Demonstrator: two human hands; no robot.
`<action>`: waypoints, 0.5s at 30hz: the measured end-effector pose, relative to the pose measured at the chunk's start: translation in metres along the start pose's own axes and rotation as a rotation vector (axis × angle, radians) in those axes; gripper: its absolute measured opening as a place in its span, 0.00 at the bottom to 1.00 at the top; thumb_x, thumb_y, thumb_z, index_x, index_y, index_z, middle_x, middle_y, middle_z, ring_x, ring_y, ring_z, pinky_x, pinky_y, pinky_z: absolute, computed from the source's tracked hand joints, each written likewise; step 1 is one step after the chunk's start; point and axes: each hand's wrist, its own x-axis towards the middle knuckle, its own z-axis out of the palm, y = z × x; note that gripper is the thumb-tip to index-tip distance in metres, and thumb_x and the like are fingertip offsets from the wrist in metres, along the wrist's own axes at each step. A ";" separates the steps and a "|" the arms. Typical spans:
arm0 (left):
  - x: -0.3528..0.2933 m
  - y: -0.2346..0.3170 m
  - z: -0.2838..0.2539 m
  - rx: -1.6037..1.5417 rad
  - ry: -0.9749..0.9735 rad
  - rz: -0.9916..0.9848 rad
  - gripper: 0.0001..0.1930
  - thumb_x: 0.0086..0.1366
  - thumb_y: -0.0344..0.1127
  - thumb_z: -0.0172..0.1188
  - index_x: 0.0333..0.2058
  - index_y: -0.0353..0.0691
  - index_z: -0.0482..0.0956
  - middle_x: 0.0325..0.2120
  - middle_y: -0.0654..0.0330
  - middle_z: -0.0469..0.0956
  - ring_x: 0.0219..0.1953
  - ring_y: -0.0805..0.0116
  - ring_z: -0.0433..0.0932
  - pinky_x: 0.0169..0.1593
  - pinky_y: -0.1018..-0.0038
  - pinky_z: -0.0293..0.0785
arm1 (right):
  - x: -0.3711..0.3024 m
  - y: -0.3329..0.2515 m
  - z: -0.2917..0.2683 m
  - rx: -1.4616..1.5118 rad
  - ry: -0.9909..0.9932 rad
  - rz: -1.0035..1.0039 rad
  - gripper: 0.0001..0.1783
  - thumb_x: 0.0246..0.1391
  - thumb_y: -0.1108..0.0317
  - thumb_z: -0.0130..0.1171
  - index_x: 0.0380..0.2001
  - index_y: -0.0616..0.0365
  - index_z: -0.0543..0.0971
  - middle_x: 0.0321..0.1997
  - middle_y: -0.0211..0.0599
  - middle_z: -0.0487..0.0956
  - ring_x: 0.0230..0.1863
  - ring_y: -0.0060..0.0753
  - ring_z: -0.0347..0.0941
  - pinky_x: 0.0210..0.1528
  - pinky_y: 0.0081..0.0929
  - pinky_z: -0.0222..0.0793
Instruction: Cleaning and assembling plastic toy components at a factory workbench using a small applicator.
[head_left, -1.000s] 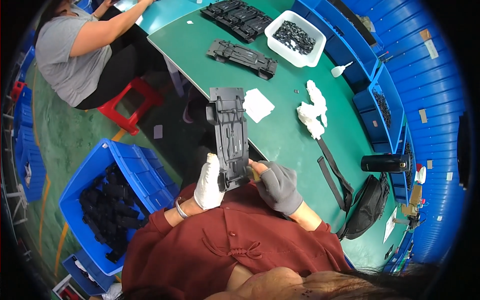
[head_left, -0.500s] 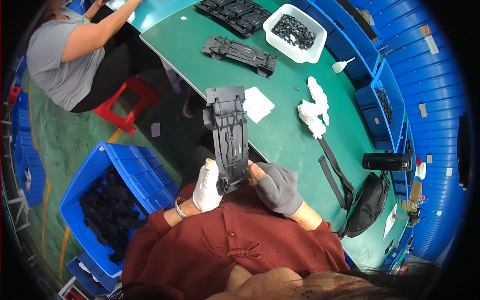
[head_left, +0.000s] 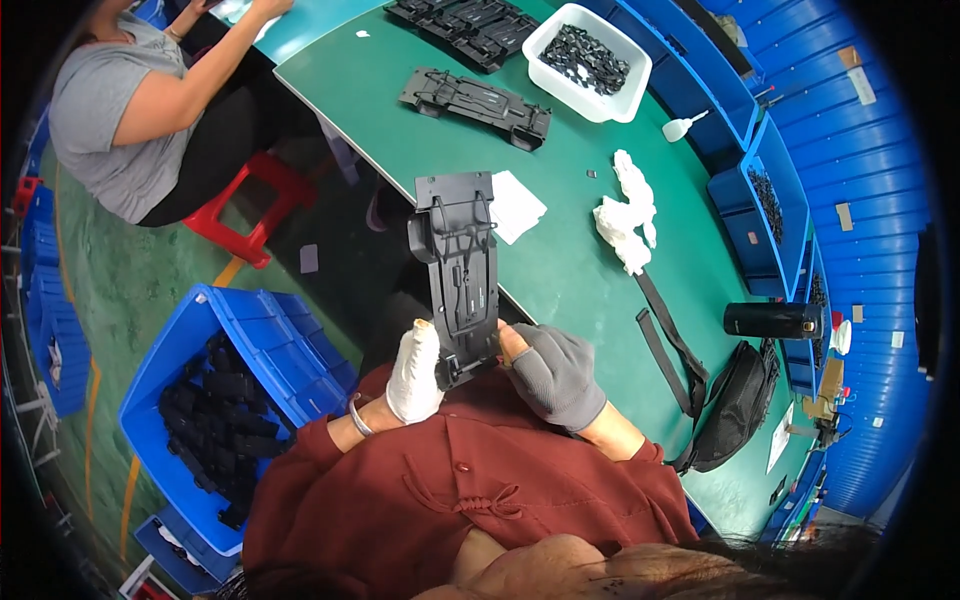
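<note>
Between my two hands is a long black plastic chassis-like part [head_left: 466,285], its molded face with bars and ridges turned up. My left hand [head_left: 413,375], in a white glove with a bare fingertip, grips its near end from the left side. On the right of that same end, my right hand [head_left: 553,375] in a grey fingerless glove pinches the edge with thumb and fingers. The part points away from me, over the table's edge. A similar black part [head_left: 477,106] lies farther back on the green table [head_left: 590,290].
Several more black parts [head_left: 465,30] lie at the back beside a white tub [head_left: 640,90] of small pieces. White cloth [head_left: 628,225], a black bag [head_left: 735,410] and a black flask [head_left: 772,321] are on the right. A blue bin [head_left: 215,510] stands left; a co-worker [head_left: 120,120] sits beyond.
My hands keep the same grip on the black part, with barely any movement. The co-worker's hand shows slightly more at the top edge.
</note>
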 end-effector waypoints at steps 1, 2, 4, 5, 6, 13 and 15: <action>0.000 0.000 -0.001 0.041 -0.004 0.012 0.40 0.79 0.62 0.28 0.62 0.29 0.72 0.56 0.51 0.79 0.57 0.64 0.80 0.60 0.68 0.76 | 0.000 0.000 0.000 0.000 -0.001 0.000 0.28 0.40 0.78 0.68 0.50 0.66 0.80 0.34 0.35 0.80 0.26 0.33 0.77 0.25 0.29 0.72; 0.000 0.000 -0.001 0.041 -0.003 0.012 0.40 0.79 0.62 0.28 0.62 0.29 0.72 0.56 0.51 0.79 0.57 0.64 0.80 0.60 0.68 0.76 | 0.000 0.000 0.001 0.004 0.003 0.002 0.28 0.40 0.78 0.68 0.50 0.66 0.80 0.34 0.35 0.80 0.26 0.33 0.77 0.26 0.29 0.72; 0.001 0.001 0.000 0.068 0.006 0.026 0.39 0.79 0.61 0.28 0.60 0.29 0.74 0.55 0.52 0.80 0.55 0.65 0.81 0.59 0.69 0.77 | 0.000 0.000 0.001 0.008 0.006 0.003 0.28 0.40 0.77 0.68 0.50 0.65 0.80 0.34 0.35 0.80 0.26 0.34 0.77 0.26 0.29 0.72; 0.001 0.001 0.001 0.067 0.006 0.027 0.39 0.79 0.61 0.28 0.60 0.29 0.74 0.55 0.52 0.80 0.55 0.65 0.81 0.59 0.69 0.77 | 0.000 0.000 0.001 0.015 -0.004 0.014 0.28 0.41 0.77 0.68 0.51 0.65 0.80 0.34 0.35 0.80 0.26 0.34 0.77 0.26 0.29 0.73; 0.000 0.002 0.001 0.050 0.018 0.013 0.39 0.79 0.61 0.28 0.60 0.29 0.74 0.54 0.52 0.81 0.54 0.65 0.81 0.58 0.69 0.78 | 0.000 0.000 0.000 0.021 -0.015 0.026 0.27 0.41 0.77 0.68 0.51 0.64 0.80 0.34 0.34 0.80 0.26 0.34 0.77 0.27 0.29 0.73; 0.000 0.003 -0.008 0.171 -0.063 -0.096 0.43 0.75 0.69 0.34 0.70 0.37 0.60 0.65 0.51 0.70 0.65 0.57 0.71 0.68 0.58 0.67 | 0.005 -0.003 -0.002 0.105 0.007 0.104 0.21 0.46 0.81 0.69 0.47 0.62 0.80 0.31 0.34 0.79 0.26 0.35 0.76 0.27 0.29 0.72; 0.001 0.004 -0.008 0.114 -0.081 -0.097 0.42 0.75 0.69 0.33 0.70 0.37 0.60 0.65 0.51 0.69 0.66 0.57 0.71 0.68 0.58 0.67 | 0.005 -0.003 -0.003 0.110 0.012 0.120 0.19 0.46 0.81 0.69 0.44 0.61 0.80 0.29 0.35 0.78 0.25 0.36 0.76 0.26 0.29 0.71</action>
